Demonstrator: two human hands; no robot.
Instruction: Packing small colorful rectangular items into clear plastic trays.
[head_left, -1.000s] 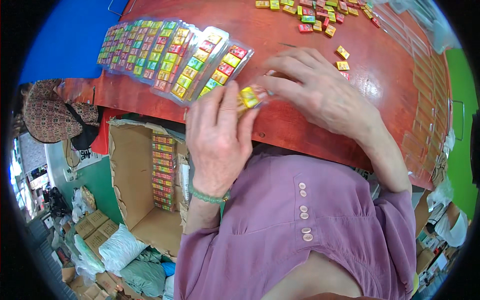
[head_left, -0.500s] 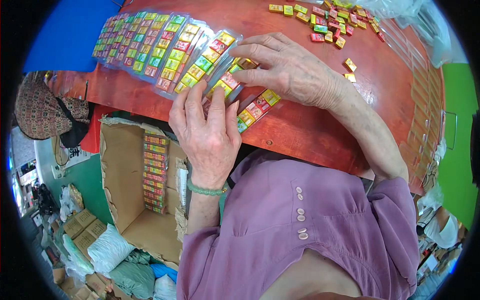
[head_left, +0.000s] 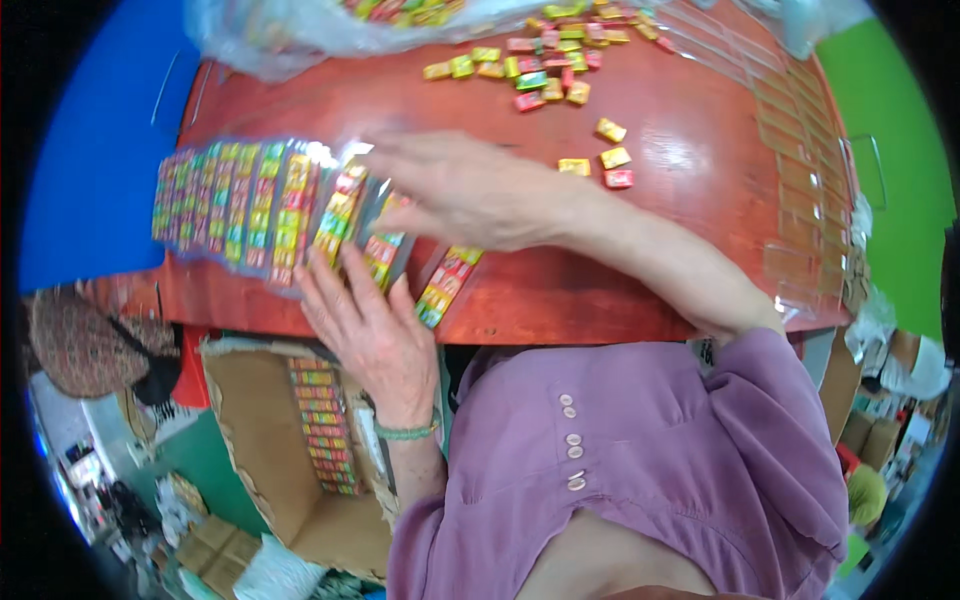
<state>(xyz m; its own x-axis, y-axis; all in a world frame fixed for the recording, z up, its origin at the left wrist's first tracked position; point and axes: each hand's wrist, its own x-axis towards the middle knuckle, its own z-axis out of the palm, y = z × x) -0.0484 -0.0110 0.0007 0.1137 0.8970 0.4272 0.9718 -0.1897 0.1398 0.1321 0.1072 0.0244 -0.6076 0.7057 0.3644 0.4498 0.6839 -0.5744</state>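
- Now flat on the red table (head_left: 700, 200): right hand (head_left: 470, 190), fingers spread wide and pressed palm-down over the near end of the row of clear sleeves (head_left: 250, 205), gripping nothing that can be seen.
- Half a second ago bunched around one filled strip at the table's near edge; since then slid toward 10 o'clock and opened out.
- Left hand (head_left: 365, 330) lower, at 6 o'clock from the right hand, fingers extended and loosely splayed, tips resting on the sleeve ends (head_left: 385, 255); no closed grip visible.
- Newest sleeve of sweets (head_left: 447, 285) lying apart from the row, angled at the table's front edge, just at 4 o'clock from the left fingertips, touched by neither hand as far as can be told.
- Row of packed sleeves fanned out toward 9 o'clock of the hands, overlapping like tiles.
- Loose wrapped sweets (head_left: 545, 75) heaped at 12 o'clock, three strays (head_left: 610, 155) nearer, well apart from both hands.
- Likely reading: one more strip filled and laid down, row being pressed level; plenty of loose sweets left to pack.
- Open carton (head_left: 300, 450) with more filled strips below the table at 7 o'clock.
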